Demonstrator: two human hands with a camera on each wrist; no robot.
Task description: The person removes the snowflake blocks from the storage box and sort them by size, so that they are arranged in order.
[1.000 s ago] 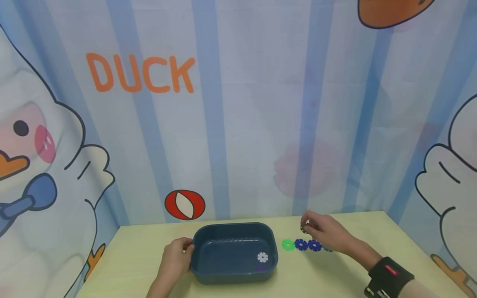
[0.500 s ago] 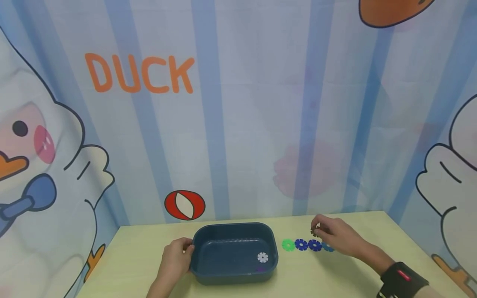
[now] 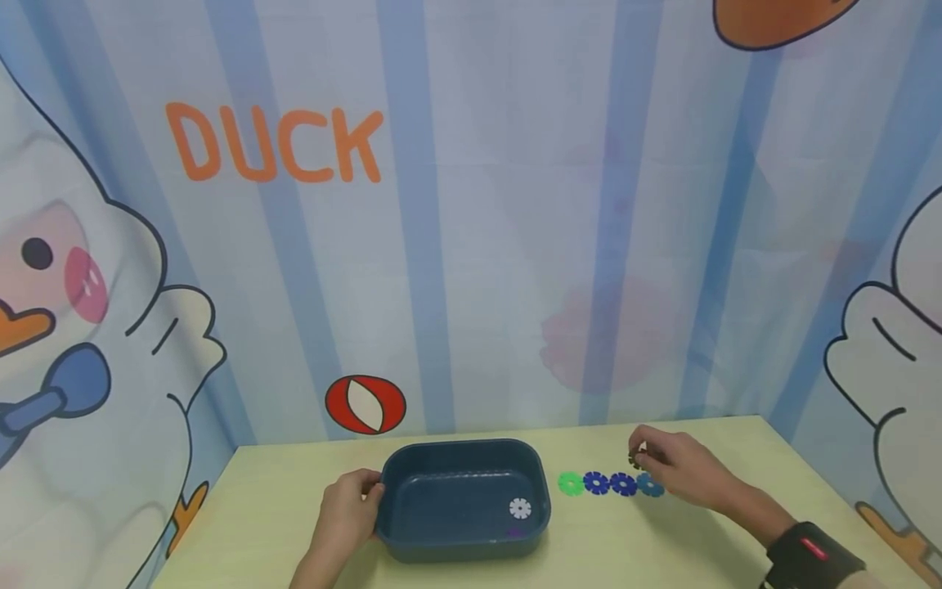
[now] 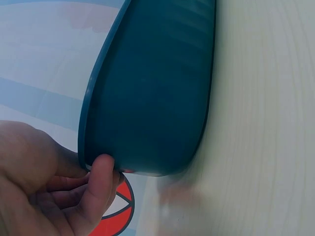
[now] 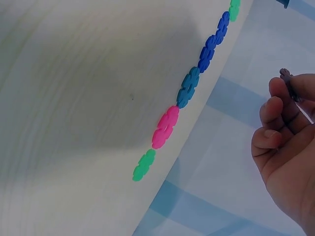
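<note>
A duck-print curtain with blue stripes is hanging behind a pale wooden table [image 3: 280,507]. The fingertips of the right hand [image 3: 680,472] are pinching a small dark snowflake disc [image 3: 636,460], thumb against curled fingers, just above the far end of a row of discs lying near the table's back edge. From the head view that row is running green disc [image 3: 570,483], two dark blue discs [image 3: 610,483], then a teal disc [image 3: 651,487]; the right wrist view is showing a pink disc [image 5: 165,127] and another green disc [image 5: 143,165] further along. Over the last second this hand has been sliding rightward along the row, uncovering the teal disc, so I judge the pinched piece is being carried towards the row's right end rather than the bin. The left hand [image 3: 346,509] is keeping its thumb curled over the left rim of the dark blue bin [image 3: 412,470], steadying it at the table's middle. A white disc [image 3: 519,509] is lying inside, towards its right wall.
</note>
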